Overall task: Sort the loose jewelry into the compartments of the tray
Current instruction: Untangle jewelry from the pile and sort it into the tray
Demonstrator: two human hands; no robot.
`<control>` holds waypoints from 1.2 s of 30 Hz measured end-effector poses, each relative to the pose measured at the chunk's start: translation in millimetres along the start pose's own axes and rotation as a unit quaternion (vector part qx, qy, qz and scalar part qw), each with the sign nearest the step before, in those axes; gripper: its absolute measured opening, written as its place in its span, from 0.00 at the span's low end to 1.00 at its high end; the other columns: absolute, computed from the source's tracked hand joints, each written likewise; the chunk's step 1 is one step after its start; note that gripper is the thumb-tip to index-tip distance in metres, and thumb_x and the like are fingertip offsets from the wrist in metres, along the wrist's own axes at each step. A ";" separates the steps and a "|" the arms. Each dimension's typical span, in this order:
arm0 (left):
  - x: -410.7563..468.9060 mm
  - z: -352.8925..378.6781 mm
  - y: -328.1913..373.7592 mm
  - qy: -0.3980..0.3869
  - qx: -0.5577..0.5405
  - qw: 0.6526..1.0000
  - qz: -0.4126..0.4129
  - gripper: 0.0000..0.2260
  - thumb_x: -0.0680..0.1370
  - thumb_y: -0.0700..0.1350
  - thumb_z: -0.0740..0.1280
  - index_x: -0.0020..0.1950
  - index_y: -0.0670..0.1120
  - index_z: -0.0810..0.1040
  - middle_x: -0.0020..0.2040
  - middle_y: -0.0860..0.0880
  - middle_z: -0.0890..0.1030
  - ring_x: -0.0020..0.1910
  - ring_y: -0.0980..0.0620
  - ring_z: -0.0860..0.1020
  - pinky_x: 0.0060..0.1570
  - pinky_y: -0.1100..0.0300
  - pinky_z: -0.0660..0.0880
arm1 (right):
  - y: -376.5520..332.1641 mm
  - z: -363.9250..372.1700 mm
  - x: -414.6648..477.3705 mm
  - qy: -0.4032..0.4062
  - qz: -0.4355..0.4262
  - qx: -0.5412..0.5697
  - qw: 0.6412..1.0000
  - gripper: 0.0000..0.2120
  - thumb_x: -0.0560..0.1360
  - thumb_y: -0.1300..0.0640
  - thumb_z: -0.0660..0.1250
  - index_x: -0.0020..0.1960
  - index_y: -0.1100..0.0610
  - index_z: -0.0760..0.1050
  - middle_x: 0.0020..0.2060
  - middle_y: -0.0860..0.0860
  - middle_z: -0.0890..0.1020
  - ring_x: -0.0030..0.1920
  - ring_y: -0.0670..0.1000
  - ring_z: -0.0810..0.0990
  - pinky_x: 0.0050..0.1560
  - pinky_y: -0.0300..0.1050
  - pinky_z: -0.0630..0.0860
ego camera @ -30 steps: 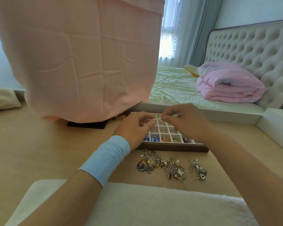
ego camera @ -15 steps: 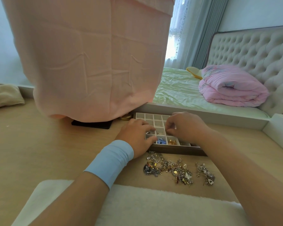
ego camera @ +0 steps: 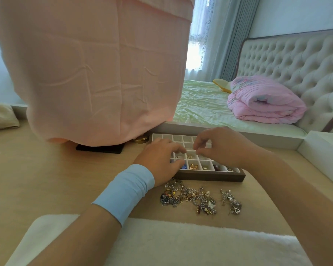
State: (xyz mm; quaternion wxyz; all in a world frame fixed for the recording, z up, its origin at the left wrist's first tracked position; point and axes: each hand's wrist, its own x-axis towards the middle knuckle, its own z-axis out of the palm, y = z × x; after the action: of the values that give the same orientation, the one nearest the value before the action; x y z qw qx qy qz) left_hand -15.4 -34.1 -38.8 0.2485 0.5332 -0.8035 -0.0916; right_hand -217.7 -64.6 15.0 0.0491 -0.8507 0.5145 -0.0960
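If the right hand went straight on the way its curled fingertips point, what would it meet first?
Most likely the white-gridded tray with the dark wooden frame, in a middle cell below the right hand. The left hand lies close beside that line, and depth is unclear.

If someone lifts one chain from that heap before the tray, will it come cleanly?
Probably not: the heap looks tangled, so neighbours would likely drag along. Its thin chains should hang limp and feel light.
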 end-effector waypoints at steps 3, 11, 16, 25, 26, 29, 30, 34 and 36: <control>-2.6 -0.3 11.8 -0.018 -0.050 0.998 0.033 0.04 0.76 0.53 0.68 0.50 0.59 0.78 0.44 0.62 0.77 0.46 0.61 0.74 0.49 0.59 0.75 | -2.9 -2.7 -20.9 -0.068 -0.020 0.018 0.997 0.03 0.75 0.46 0.73 0.48 0.41 0.83 0.45 0.37 0.81 0.39 0.34 0.77 0.45 0.37 0.73; -8.2 -1.8 33.3 -0.122 0.001 0.991 0.053 0.03 0.73 0.54 0.70 0.44 0.58 0.80 0.34 0.62 0.76 0.35 0.63 0.74 0.36 0.66 0.69 | 1.2 2.2 -47.6 -0.170 -0.004 0.057 0.984 0.09 0.70 0.52 0.79 0.47 0.40 0.84 0.39 0.37 0.82 0.35 0.34 0.77 0.39 0.33 0.71; -9.0 -3.5 35.8 -0.140 0.015 0.989 0.048 0.04 0.73 0.55 0.70 0.45 0.58 0.82 0.34 0.63 0.77 0.36 0.64 0.74 0.37 0.67 0.70 | -3.8 8.5 -48.1 -0.191 -0.007 0.046 0.980 0.08 0.72 0.53 0.77 0.47 0.40 0.85 0.34 0.38 0.82 0.33 0.35 0.77 0.37 0.32 0.71; -11.0 -2.4 36.6 -0.143 0.000 0.989 0.041 0.04 0.72 0.55 0.72 0.46 0.58 0.82 0.34 0.63 0.77 0.36 0.64 0.75 0.37 0.67 0.71 | -5.0 12.7 -47.1 -0.187 0.002 0.055 0.981 0.07 0.72 0.52 0.77 0.50 0.45 0.85 0.34 0.38 0.81 0.35 0.38 0.79 0.38 0.32 0.73; -10.8 -2.5 36.2 -0.142 -0.016 0.989 0.037 0.05 0.72 0.54 0.72 0.46 0.58 0.81 0.35 0.63 0.78 0.36 0.64 0.76 0.39 0.65 0.74 | -3.7 11.5 -46.5 -0.177 0.004 0.071 0.982 0.06 0.72 0.52 0.78 0.48 0.45 0.85 0.32 0.35 0.80 0.33 0.36 0.78 0.36 0.28 0.70; -10.2 -2.7 33.9 -0.118 -0.090 0.989 0.017 0.09 0.68 0.54 0.75 0.45 0.59 0.78 0.38 0.63 0.82 0.37 0.61 0.79 0.45 0.58 0.79 | 0.5 5.3 -45.0 -0.131 0.006 0.117 0.984 0.04 0.72 0.51 0.78 0.45 0.45 0.85 0.29 0.31 0.78 0.31 0.34 0.75 0.33 0.26 0.68; -10.4 -2.9 33.2 -0.103 -0.113 0.988 0.015 0.11 0.68 0.53 0.76 0.45 0.59 0.77 0.40 0.63 0.82 0.38 0.60 0.79 0.46 0.57 0.79 | 1.4 3.5 -44.6 -0.119 0.009 0.148 0.982 0.03 0.72 0.51 0.78 0.45 0.45 0.85 0.30 0.34 0.80 0.29 0.36 0.75 0.32 0.27 0.67; -9.6 -4.7 31.2 -0.026 -0.168 0.985 0.029 0.16 0.66 0.50 0.79 0.47 0.57 0.76 0.40 0.58 0.83 0.38 0.58 0.80 0.40 0.66 0.76 | -1.4 1.1 -46.3 -0.089 0.051 0.306 0.946 0.02 0.74 0.54 0.76 0.47 0.51 0.85 0.31 0.53 0.84 0.25 0.45 0.74 0.27 0.37 0.68; -9.1 -5.4 30.8 0.000 -0.193 0.981 0.034 0.16 0.66 0.47 0.80 0.47 0.56 0.77 0.40 0.56 0.83 0.37 0.57 0.80 0.36 0.71 0.72 | -2.2 3.3 -45.9 -0.076 0.063 0.374 0.922 0.04 0.74 0.57 0.76 0.48 0.55 0.85 0.33 0.50 0.85 0.30 0.47 0.80 0.26 0.41 0.69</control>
State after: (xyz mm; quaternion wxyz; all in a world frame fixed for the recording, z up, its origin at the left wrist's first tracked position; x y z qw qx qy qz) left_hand -34.9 -12.5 -24.2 0.3494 0.4474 -0.7886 -0.2363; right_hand -235.8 -23.0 7.0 0.4084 -0.7412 0.4884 -0.2127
